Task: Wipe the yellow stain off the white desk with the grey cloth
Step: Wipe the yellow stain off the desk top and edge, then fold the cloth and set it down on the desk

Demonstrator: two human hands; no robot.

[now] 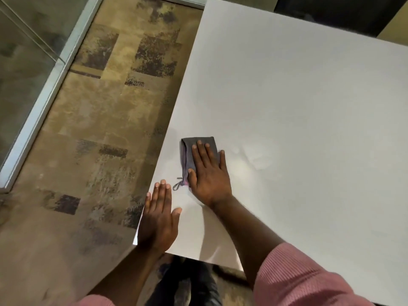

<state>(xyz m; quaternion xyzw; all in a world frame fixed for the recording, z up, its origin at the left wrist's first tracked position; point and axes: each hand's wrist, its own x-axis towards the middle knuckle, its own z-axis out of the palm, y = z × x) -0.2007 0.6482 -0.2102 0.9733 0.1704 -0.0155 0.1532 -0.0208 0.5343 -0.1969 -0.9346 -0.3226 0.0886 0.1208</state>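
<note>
A folded grey cloth (189,151) lies flat on the white desk (298,107), near the desk's left edge. My right hand (208,175) presses down on the cloth with fingers spread flat, covering its right and lower part. A thin loop of the cloth sticks out at its near corner. My left hand (159,219) rests flat and open on the near left corner of the desk, holding nothing. I see no yellow stain; faint damp smears show just right of the cloth.
The desk's left edge runs diagonally beside my left hand, with mottled brown carpet (99,129) below. A glass partition with a metal frame (44,102) stands at far left. Dark shoes (189,283) show under the near edge.
</note>
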